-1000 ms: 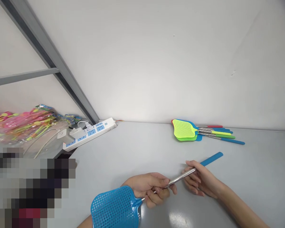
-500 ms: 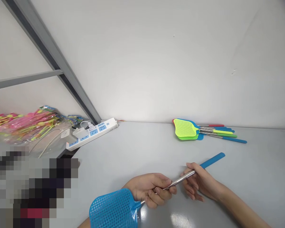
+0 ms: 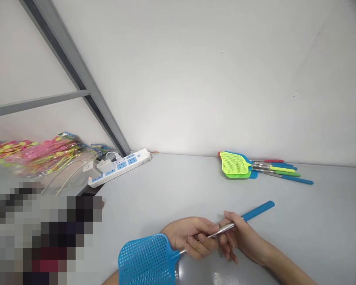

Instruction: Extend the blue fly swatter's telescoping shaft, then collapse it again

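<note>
A blue fly swatter (image 3: 146, 259) with a perforated head, a shiny metal shaft and a blue handle lies across both hands. My left hand (image 3: 195, 237) is closed around the thin part of the shaft, close to the head. Just beside it, my right hand (image 3: 240, 237) grips the thicker shaft below the handle, thumb on top and the lower fingers loosely curled. The handle's end sticks out past my right hand toward the upper right. Part of the shaft is hidden by the left fingers.
Against the wall on the grey table (image 3: 166, 190) lies a pile of fly swatters (image 3: 235, 163) in yellow, green, blue and red. A white power strip (image 3: 121, 168) with plugs stands at the left. Beyond it are pink and yellow items in plastic bags (image 3: 44, 154). A blurred-out person is at lower left.
My right hand has moved left and closer to my left hand, bringing the handle along. The shaft showing between the hands looks shorter. The view has shifted slightly.
</note>
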A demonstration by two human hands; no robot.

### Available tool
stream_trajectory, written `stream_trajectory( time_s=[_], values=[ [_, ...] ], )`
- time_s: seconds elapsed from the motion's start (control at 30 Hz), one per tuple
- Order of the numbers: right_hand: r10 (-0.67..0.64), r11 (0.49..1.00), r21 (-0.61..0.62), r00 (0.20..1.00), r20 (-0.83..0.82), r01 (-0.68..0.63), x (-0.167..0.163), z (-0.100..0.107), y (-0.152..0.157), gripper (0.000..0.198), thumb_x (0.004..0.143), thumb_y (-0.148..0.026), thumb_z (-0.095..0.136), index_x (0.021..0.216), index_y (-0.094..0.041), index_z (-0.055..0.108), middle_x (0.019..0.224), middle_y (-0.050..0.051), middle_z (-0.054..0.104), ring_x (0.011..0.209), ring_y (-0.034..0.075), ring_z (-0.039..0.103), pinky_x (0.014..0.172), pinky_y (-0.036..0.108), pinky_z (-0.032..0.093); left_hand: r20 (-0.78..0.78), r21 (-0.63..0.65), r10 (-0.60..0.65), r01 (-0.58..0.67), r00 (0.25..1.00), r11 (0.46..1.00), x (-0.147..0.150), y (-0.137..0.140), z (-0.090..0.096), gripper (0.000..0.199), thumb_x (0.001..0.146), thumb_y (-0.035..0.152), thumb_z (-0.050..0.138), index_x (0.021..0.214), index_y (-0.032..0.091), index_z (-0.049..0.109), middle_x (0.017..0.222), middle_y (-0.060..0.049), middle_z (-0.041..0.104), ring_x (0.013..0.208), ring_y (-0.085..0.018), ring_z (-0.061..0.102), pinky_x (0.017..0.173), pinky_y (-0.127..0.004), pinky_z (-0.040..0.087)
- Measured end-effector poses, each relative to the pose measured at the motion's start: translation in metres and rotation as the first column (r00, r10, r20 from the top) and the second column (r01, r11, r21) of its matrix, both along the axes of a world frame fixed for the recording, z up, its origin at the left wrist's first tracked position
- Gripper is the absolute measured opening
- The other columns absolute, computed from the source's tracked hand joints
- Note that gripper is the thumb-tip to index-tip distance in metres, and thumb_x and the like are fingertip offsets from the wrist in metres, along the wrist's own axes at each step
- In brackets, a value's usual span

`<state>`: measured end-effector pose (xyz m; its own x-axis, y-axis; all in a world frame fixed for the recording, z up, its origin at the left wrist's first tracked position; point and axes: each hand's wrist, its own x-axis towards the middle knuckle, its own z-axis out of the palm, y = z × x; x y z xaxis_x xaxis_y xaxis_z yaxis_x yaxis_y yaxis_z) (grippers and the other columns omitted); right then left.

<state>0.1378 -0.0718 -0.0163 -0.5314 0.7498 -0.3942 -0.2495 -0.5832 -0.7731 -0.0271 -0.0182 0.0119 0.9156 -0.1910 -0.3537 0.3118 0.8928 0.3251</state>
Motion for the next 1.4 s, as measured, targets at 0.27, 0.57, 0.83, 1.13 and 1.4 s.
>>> stream_trajectory(
  time_s=[0.27, 0.57, 0.83, 1.13, 1.4],
  values=[
    [-0.25, 0.968, -0.041, 0.961, -0.119, 0.247, -0.003, 0.0, 0.012, 0.041, 0.078, -0.042, 0.035, 0.046, -0.017, 0.039, 0.041, -0.004, 0.037, 0.034, 0.009, 0.04, 0.039, 0.022, 0.03, 0.006, 0.018, 0.222, -0.222, 0.975, 0.975, -0.002, 0.007, -0.001, 0.036, 0.084, 0.028, 0.028, 0.098, 0.004, 0.052, 0.048, 0.004, 0.043, 0.027, -0.001, 0.013, 0.026, -0.015, 0.009],
    [-0.494, 0.867, -0.101, 0.817, -0.297, 0.487, -0.006, -0.006, 0.044, 0.043, 0.075, -0.033, 0.041, 0.037, -0.018, 0.03, 0.038, -0.004, 0.031, 0.033, 0.008, 0.032, 0.037, 0.023, 0.021, 0.046, 0.104, 0.521, -0.523, 0.852, 0.846, -0.016, 0.016, 0.003, 0.025, 0.078, 0.025, 0.044, 0.091, 0.008, 0.056, 0.069, -0.003, 0.051, 0.045, -0.003, 0.035, 0.041, -0.017, 0.024],
    [-0.633, 0.752, -0.091, 0.677, -0.376, 0.653, -0.002, -0.008, 0.043, 0.042, 0.076, -0.029, 0.042, 0.035, -0.018, 0.034, 0.035, -0.004, 0.026, 0.036, 0.01, 0.032, 0.038, 0.024, 0.021, 0.154, 0.015, 0.737, -0.747, 0.658, 0.664, -0.014, 0.021, -0.011, 0.023, 0.078, 0.022, 0.04, 0.093, 0.011, 0.052, 0.058, 0.002, 0.043, 0.043, -0.005, 0.032, 0.04, -0.017, 0.023],
    [-0.64, 0.739, -0.049, 0.678, -0.362, 0.672, -0.004, -0.005, 0.039, 0.043, 0.076, -0.027, 0.041, 0.034, -0.018, 0.037, 0.034, -0.003, 0.028, 0.035, 0.011, 0.034, 0.038, 0.026, 0.022, 0.265, 0.45, 0.821, -0.817, 0.507, 0.359, 0.012, 0.0, -0.008, 0.017, 0.075, 0.025, 0.05, 0.09, 0.017, 0.052, 0.064, 0.002, 0.047, 0.05, -0.005, 0.042, 0.054, -0.021, 0.031],
    [-0.612, 0.745, 0.015, 0.692, -0.384, 0.667, -0.005, -0.012, 0.038, 0.042, 0.074, -0.024, 0.042, 0.032, -0.019, 0.037, 0.033, -0.003, 0.028, 0.033, 0.01, 0.032, 0.038, 0.026, 0.023, 0.199, 0.766, 0.928, -0.641, 0.316, 0.054, 0.016, -0.004, -0.018, 0.045, 0.077, 0.05, 0.033, 0.07, 0.012, 0.058, 0.039, 0.002, 0.043, 0.036, -0.007, 0.038, 0.042, -0.02, 0.029]
  ],
)
